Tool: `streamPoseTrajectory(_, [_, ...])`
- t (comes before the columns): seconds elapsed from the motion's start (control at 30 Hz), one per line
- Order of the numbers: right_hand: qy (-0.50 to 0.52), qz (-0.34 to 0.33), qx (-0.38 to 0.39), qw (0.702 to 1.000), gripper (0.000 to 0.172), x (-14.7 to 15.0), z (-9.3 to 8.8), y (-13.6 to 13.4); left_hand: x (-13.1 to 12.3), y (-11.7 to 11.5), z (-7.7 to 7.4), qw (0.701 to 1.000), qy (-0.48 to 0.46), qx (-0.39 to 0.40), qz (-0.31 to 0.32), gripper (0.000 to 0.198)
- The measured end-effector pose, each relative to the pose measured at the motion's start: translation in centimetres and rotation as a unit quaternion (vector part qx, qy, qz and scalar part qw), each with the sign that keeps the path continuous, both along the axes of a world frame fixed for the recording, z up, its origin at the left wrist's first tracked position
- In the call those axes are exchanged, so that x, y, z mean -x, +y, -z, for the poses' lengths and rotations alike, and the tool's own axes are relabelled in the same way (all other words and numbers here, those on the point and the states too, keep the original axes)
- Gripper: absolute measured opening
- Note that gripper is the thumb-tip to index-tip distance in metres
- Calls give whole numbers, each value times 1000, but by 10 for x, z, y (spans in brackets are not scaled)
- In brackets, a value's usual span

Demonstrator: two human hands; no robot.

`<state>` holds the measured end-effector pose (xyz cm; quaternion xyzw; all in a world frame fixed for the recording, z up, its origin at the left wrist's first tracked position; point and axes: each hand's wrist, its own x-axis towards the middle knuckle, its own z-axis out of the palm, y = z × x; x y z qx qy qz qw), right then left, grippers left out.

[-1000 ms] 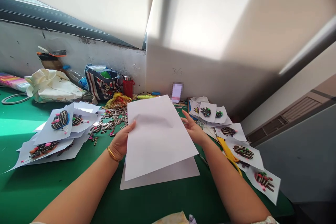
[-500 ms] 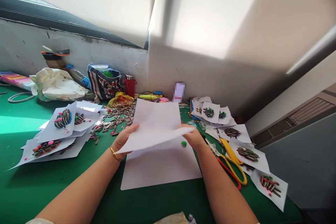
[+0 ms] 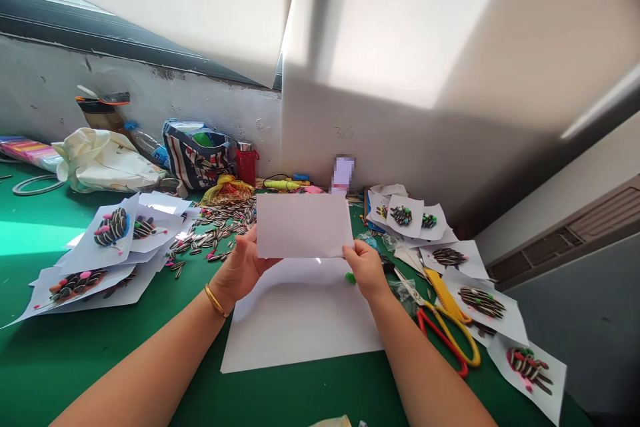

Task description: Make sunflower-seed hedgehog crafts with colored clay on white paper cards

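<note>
The left hand and right hand grip a folded white paper sheet by its lower edge, fingers closed on it, above a larger white sheet on the green surface; a green bit, apparently modelling clay, sits just beside the right hand.

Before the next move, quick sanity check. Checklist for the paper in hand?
1. Grip: ok. The left hand and right hand both hold the paper.
2. Sheet underneath: ok. It lies flat on the green mat.
3. Green clay bit clear of the sheet: cannot tell. It sits right at the sheet's edge.
4. Scissors and craft knife: ok. Both lie right of the sheet.
5. Seeds: ok. They lie beyond the left hand, off the sheet.
</note>
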<state>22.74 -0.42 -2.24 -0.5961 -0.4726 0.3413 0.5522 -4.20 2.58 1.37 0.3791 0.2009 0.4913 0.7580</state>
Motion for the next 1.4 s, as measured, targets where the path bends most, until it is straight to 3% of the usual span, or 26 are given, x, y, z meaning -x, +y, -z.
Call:
streamPoseTrajectory(0.1, [-54,-41,2,998,27,-1,-4,-2,-1,4,6,992,103,19,-74,73])
streamPoseTrajectory(0.2, [-25,-156,9,987,22,-4,-9,-3,-2,9,13,979,153,59,-118,62])
streamPoseTrajectory(0.3, [62,-226,-15,972,44,-11,-11,-2,-3,11,16,975,158,76,-136,58])
streamPoseTrajectory(0.47, [107,-196,-54,973,83,-24,-6,3,-9,4,16,977,189,39,-93,53])
streamPoseTrajectory(0.63, [110,-137,-9,984,93,-26,-9,3,-15,-4,18,975,217,9,-43,52])
streamPoseTrajectory(0.83, [223,-128,52,965,62,-24,-21,-1,-14,-3,19,973,225,18,-48,52])
streamPoseTrajectory(1.1, [205,-106,43,972,54,-22,-17,1,-12,0,25,953,289,-22,-88,48])
streamPoseTrajectory(1.27, [53,-77,62,994,39,-24,-19,0,-12,-2,22,938,329,-37,-98,49])
streamPoseTrajectory(1.4, [-111,-97,89,985,38,-27,-28,-6,-10,-1,18,933,349,-28,-81,49])
